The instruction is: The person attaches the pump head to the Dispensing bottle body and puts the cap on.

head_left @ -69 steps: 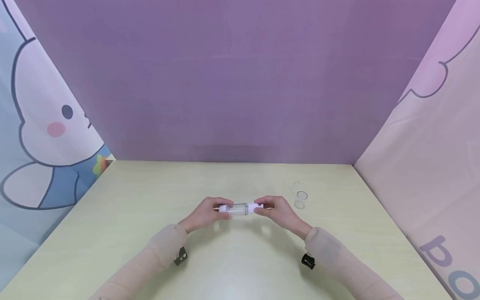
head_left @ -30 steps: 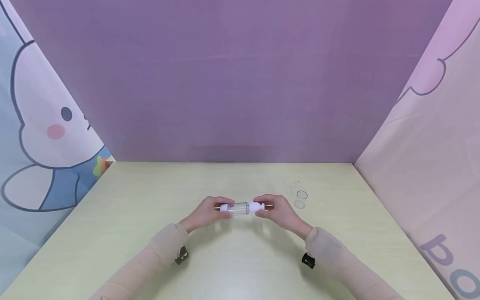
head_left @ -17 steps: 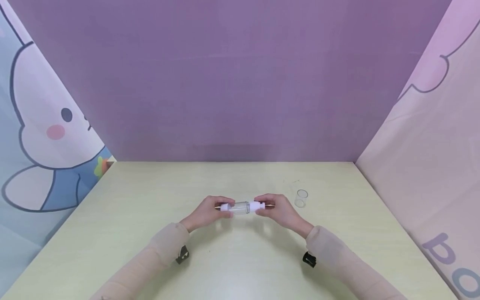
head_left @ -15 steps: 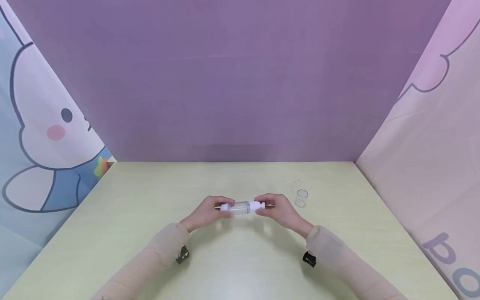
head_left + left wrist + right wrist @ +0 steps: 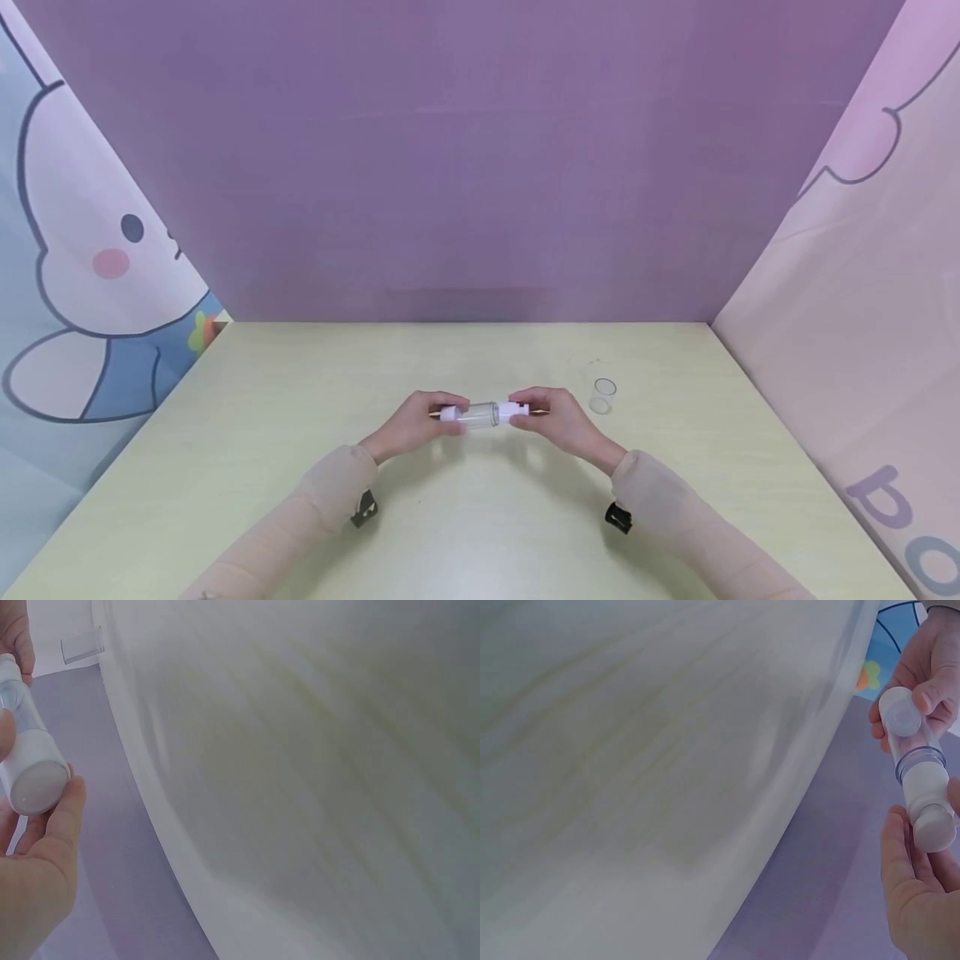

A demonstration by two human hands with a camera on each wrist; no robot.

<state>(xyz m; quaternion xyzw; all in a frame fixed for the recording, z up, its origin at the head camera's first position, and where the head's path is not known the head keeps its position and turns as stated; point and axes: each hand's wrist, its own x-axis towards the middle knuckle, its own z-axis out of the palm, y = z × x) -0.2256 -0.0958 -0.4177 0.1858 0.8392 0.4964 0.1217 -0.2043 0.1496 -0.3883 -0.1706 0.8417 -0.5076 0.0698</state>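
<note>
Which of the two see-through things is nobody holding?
The clear cap on the table, just right of the right hand. It sits apart; the clear bottle is held between that hand and the left hand.

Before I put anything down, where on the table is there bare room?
The table is bare left of the left hand and back to the purple panel, also between the forearms. It is crowded centrally, where both hands hold the bottle, and beside the right hand, where a clear cylinder stands.

The transparent cylindrical pump bottle (image 5: pixel 478 415) is held sideways above the desk (image 5: pixel 480 525), its white base (image 5: pixel 39 780) leftward, its white pump head (image 5: pixel 513 411) rightward.
</note>
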